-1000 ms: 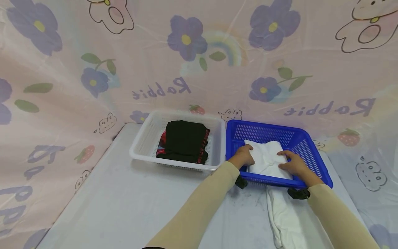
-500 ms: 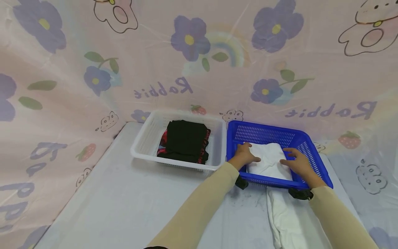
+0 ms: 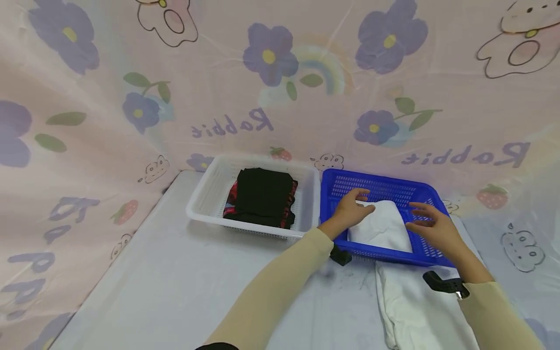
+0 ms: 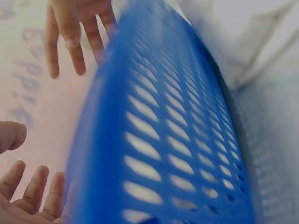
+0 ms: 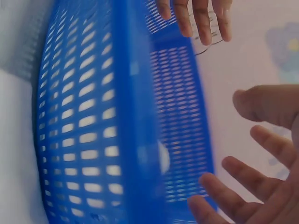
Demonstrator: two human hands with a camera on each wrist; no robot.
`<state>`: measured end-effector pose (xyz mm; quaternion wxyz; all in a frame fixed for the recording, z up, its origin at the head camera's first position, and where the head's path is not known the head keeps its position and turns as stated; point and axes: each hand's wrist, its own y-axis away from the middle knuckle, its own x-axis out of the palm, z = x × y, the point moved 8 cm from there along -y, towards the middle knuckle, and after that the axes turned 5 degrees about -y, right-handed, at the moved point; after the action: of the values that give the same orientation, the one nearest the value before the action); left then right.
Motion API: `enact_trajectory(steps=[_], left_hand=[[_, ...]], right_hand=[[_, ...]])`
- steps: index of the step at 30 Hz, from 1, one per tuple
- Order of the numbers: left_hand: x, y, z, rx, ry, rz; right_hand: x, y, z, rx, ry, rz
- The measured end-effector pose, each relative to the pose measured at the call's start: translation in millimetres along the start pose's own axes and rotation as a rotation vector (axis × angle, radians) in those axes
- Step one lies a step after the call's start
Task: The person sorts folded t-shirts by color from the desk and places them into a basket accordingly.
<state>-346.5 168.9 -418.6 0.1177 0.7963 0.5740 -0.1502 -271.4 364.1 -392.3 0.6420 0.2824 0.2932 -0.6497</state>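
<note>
A folded white cloth [image 3: 382,227] lies inside the blue basket [image 3: 376,181]. My left hand [image 3: 349,210] hovers above the cloth's left side, fingers loosely spread and holding nothing. Over the basket's right side is my right hand [image 3: 433,227], apart from the cloth, its fingers relaxed with nothing in them. Both wrist views show the blue basket's perforated wall [image 4: 173,116] close up, with the hands beyond its rim. In the right wrist view, the right-hand fingers [image 5: 229,196] are spread apart.
To the left stands a white basket [image 3: 203,218] with folded black and red clothes [image 3: 264,194]. More white fabric [image 3: 415,306] lies on the table in front of the blue basket. A patterned curtain [image 3: 218,73] hangs behind the table [image 3: 175,282].
Both hands have let go of the folded white cloth and lifted off it. The right hand has moved right and toward me; the left has risen slightly. The cloth stays in the blue basket.
</note>
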Motion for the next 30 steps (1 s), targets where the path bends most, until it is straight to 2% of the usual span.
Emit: enact_trajectory(steps=[6, 11, 15, 19, 25, 28, 30], left_hand=[[3.0, 30.5, -25.8, 0.132, 0.057, 0.130], [11.0, 57.1, -30.7, 0.225, 0.115, 0.176], [17.9, 77.3, -31.6, 0.267, 0.133, 0.188], [24.3, 98.0, -30.2, 0.268, 0.158, 0.213], [41.0, 127.6, -20.3, 0.234, 0.165, 0.305], [52.8, 138.5, -7.9, 0.175, 0.155, 0.337], [60.5, 144.6, 4.0, 0.098, 0.150, 0.343]], right_hand=[[-18.9, 26, 14, -0.090, 0.042, -0.019], [-25.6, 47, 12, -0.090, 0.071, -0.034], [-27.1, 64, 7, -0.083, 0.069, -0.039], [-27.7, 80, -2, -0.076, 0.086, -0.045], [-22.5, 103, -19, -0.051, 0.119, 0.003], [-16.3, 113, -28, 0.000, 0.144, 0.064], [-12.0, 118, -35, 0.035, 0.156, 0.109]])
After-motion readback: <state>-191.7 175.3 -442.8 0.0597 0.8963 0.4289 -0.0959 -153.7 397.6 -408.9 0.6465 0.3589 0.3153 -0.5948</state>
